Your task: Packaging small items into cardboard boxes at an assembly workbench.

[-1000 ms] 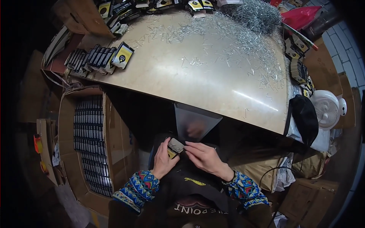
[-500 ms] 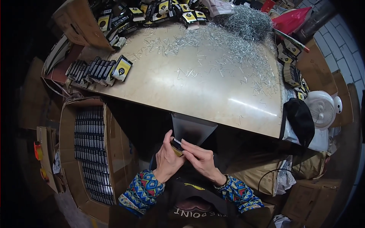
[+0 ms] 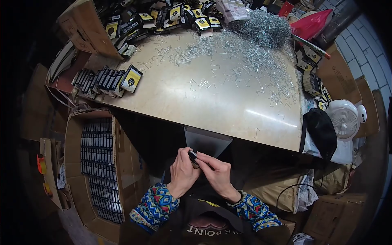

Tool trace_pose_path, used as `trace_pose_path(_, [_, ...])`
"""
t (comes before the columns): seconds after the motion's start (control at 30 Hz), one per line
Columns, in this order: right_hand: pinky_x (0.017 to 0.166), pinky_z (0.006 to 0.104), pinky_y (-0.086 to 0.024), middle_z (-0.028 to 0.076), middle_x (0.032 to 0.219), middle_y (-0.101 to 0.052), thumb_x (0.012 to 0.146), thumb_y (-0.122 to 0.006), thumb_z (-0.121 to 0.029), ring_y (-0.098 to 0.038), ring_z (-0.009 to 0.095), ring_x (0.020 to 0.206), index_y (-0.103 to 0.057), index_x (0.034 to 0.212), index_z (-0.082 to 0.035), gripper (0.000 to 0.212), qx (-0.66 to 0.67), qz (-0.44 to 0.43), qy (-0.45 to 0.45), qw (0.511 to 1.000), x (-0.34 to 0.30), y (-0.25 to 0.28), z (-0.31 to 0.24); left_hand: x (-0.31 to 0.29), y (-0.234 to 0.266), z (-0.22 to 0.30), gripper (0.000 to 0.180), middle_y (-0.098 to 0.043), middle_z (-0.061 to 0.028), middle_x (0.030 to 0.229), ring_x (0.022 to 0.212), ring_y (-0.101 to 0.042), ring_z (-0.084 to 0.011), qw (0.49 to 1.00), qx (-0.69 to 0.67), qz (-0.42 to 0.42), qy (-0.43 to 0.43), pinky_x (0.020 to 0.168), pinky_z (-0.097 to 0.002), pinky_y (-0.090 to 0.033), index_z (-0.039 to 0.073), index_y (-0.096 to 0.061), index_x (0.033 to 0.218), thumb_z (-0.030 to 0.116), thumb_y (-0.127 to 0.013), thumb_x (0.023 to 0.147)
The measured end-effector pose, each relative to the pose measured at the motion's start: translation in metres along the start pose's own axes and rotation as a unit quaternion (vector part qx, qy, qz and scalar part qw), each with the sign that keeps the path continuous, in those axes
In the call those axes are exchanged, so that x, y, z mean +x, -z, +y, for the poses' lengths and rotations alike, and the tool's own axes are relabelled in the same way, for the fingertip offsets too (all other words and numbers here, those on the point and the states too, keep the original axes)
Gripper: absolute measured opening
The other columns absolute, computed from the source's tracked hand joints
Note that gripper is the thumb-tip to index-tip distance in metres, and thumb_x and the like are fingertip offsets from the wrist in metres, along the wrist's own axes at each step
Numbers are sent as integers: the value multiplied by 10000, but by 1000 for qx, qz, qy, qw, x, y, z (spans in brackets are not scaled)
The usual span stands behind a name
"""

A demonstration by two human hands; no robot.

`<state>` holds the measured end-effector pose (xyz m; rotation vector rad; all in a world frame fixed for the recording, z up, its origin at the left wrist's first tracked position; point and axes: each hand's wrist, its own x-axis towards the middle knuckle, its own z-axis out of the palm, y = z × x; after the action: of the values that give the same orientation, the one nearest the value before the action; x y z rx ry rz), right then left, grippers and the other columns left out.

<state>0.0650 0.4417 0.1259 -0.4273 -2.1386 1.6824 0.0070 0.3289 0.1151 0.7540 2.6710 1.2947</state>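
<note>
Between my hands, just in front of the table's near edge, is a small black box (image 3: 192,154), mostly covered by fingers. My left hand (image 3: 182,173) is closed around its body. The fingers of my right hand (image 3: 217,170) are pinched at the box's end, pressing on it from the right. Which part they grip is hidden. On the table's left corner stands a leaning row of similar small boxes (image 3: 102,79), the last showing a yellow and white face. A cardboard carton (image 3: 115,163) to my left holds many more, packed in tight rows.
Thin bent metal wire pieces (image 3: 200,49) lie scattered over the tabletop (image 3: 171,94), heaped into a pile (image 3: 263,30) at the back. Loose black and yellow boxes (image 3: 175,16) fill the far side. A white fan (image 3: 344,118) and black cloth (image 3: 320,130) are at right. Brown sacks (image 3: 271,188) sit below.
My left index finger has folded down over the box, and the box has turned so less of its yellow side shows. Both hands remain together in nearly the same place.
</note>
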Motion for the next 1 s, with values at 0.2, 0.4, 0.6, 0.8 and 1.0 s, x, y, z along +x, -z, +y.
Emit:
trace_pose_path(0.2, [752, 337, -564, 199, 1045, -687, 763, -685, 98, -693, 326, 893, -669, 1013, 46, 256, -150, -7, 238, 959, 5, 3, 5, 9, 5, 8, 410, -603, -216, 847, 778, -618, -448, 997, -37, -14, 71, 650, -477, -487, 34, -433, 1081, 108, -707, 785])
trace_pose_path(0.4, [815, 387, -553, 215, 979, -689, 811, -586, 129, -684, 357, 909, -675, 1045, 49, 263, -239, 85, 346, 903, 56, 54, -14, 32, 28, 18, 791, -514, -204, 1239, 1162, -491, -383, 994, -39, -24, -100, 996, -416, -418, -28, -388, 1356, 149, -819, 717])
trace_pose_path(0.6, [735, 263, -526, 148, 1190, -661, 857, -624, 103, -664, 188, 960, -652, 1148, 9, 307, -157, 63, 237, 957, 100, 56, 2, 88, 10, 7, 469, -557, -194, 1200, 1132, -522, -355, 981, 1, 89, -171, 981, -419, -390, -26, -488, 1289, 225, -625, 917])
trace_pose_path(0.8, [884, 357, -510, 181, 1268, -609, 877, -656, -9, -599, 283, 1137, -637, 1181, -28, 305, -190, -25, 270, 944, 140, 31, -4, 154, 76, -15, 306, -572, -144, 912, 877, -548, -321, 945, 248, 143, -157, 792, -444, -397, 18, -563, 1157, 146, -556, 878])
trace_pose_path(1.0, [1061, 635, -292, 213, 1408, -455, 957, -542, -248, -354, 485, 1320, -537, 1313, -95, 388, -501, -17, 235, 833, 249, 98, 38, 238, 145, -45, 407, -557, -138, 1118, 1078, -501, -322, 907, 337, 125, -222, 871, -416, -434, 32, -560, 1165, 104, -669, 780])
